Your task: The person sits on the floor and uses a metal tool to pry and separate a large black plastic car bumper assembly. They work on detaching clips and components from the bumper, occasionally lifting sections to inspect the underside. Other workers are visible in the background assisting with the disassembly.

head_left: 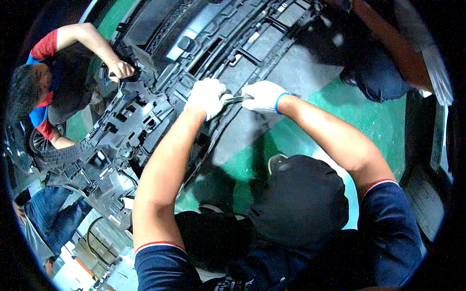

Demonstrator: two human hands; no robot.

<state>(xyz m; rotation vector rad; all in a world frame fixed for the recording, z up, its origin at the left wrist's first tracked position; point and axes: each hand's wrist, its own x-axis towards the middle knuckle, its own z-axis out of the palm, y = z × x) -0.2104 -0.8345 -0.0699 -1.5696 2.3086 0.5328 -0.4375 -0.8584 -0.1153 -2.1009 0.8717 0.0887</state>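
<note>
My left hand (206, 98), in a white glove, is closed over the near edge of a large black plastic car bumper (141, 114). Beside it my right hand (264, 96), gloved in white with a blue cuff, has its fingers closed too. A short dark strip (236, 99) with a shiny edge spans the gap between both hands, and each grips one end. Its covered ends are hidden by the gloves, and I cannot tell whether it is fixed to the bumper.
Across the bumper at left, a co-worker's hand (121, 70) rests on its edge. Another person's jeans (56, 218) show at lower left, and a crouching person's dark trousers (376, 80) at upper right. A tyre (424, 199) stands at right. The floor (388, 126) is green.
</note>
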